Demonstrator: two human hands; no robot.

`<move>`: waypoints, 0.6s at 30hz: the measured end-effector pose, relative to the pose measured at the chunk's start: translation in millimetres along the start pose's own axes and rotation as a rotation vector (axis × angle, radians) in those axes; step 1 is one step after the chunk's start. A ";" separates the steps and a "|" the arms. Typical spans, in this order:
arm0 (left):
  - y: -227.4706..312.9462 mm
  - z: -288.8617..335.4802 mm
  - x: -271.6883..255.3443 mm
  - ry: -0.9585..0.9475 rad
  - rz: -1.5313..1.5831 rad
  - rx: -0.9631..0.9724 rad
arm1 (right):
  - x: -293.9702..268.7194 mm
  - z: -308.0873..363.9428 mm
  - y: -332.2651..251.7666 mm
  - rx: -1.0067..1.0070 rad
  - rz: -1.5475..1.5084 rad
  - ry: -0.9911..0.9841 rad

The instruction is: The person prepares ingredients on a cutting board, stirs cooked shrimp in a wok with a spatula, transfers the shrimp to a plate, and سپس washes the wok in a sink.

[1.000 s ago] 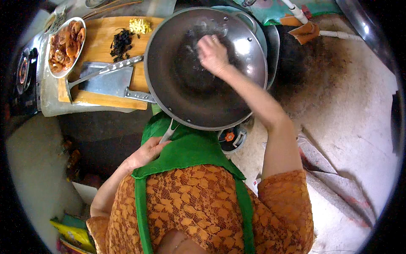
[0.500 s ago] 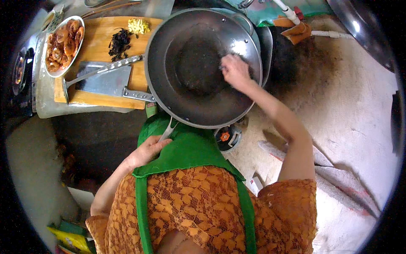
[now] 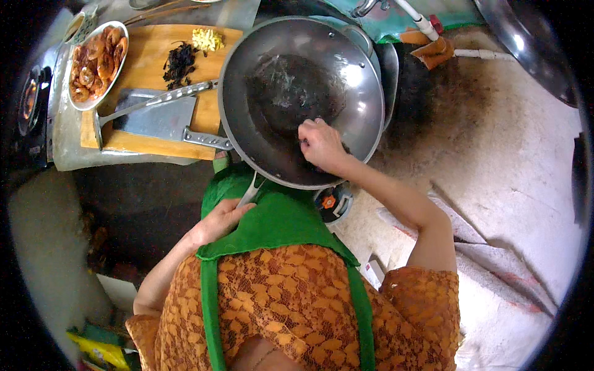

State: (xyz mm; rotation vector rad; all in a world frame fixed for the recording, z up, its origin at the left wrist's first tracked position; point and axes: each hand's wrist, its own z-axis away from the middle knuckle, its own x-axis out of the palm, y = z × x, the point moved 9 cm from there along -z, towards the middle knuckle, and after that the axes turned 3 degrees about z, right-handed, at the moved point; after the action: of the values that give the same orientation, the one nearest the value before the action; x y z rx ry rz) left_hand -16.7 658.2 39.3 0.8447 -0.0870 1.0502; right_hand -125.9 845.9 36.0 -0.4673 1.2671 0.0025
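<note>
A large dark wok takes up the middle of the view, with wet, shiny streaks on its inner bottom. Its metal handle points toward me, and my left hand is wrapped round it. My right hand reaches into the wok and presses on the near side of its inner wall, fingers closed. Something small and dark seems to be in them, mostly hidden by the hand. Left of the wok, a ladle lies across a cleaver with a riveted metal handle.
A wooden cutting board carries chopped pale-yellow bits and dark shredded pieces. At its left is an oval dish of cooked shrimp. A tap and white pipe stand behind; a large black lid-like pan sits at far right.
My right hand has swept from the wok's right wall down toward its near side. Wet streaks now show on the bottom. My left hand keeps its hold on the handle.
</note>
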 end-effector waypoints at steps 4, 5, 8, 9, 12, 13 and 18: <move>-3.9 0.1 -1.2 -0.014 0.036 -0.001 | -28.8 -16.5 65.8 0.118 0.223 0.073; -5.8 -0.2 0.3 -0.022 0.068 -0.013 | -20.6 -13.7 67.1 0.132 0.220 0.020; -0.4 -0.1 2.1 -0.031 0.128 0.004 | 5.7 -3.1 16.4 0.072 0.109 -0.060; 1.0 1.7 1.1 -0.025 0.064 -0.013 | 8.3 -2.5 3.7 0.036 0.032 -0.045; 6.1 5.0 -3.7 -0.008 -0.028 -0.028 | -6.9 -8.3 32.8 0.069 0.139 -0.001; 4.4 4.6 -3.3 -0.012 0.006 -0.010 | -19.1 -12.5 59.4 0.117 0.190 0.020; 4.8 2.5 -2.1 0.000 0.041 -0.032 | 7.5 -0.4 13.2 0.090 0.096 -0.134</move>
State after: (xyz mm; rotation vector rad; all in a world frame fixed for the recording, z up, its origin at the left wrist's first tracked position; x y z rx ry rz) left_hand -20.8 656.2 42.9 0.8172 -0.1215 1.0849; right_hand -127.2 855.9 24.6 -0.3226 1.1515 0.0568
